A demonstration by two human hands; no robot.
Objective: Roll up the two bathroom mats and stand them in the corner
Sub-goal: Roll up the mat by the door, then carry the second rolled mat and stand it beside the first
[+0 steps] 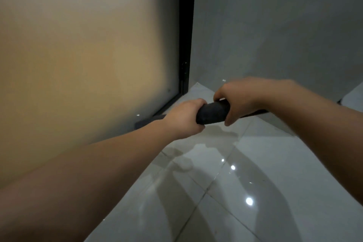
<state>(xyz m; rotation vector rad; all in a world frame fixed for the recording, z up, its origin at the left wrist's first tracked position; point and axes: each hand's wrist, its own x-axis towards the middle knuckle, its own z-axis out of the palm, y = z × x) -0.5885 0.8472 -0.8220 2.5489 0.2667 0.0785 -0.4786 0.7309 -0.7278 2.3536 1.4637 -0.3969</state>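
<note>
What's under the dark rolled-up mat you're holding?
Under the dark rolled mat, held by the left hand and right hand, lies shiny white floor tile with a wet patch. The tile right beneath the hands is hidden.

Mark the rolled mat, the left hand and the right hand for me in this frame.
rolled mat point(213, 113), head view, on the dark roll's bare middle between the hands.
left hand point(183, 119), head view, on the back of the hand.
right hand point(238, 99), head view, on the back of the hand.
</note>
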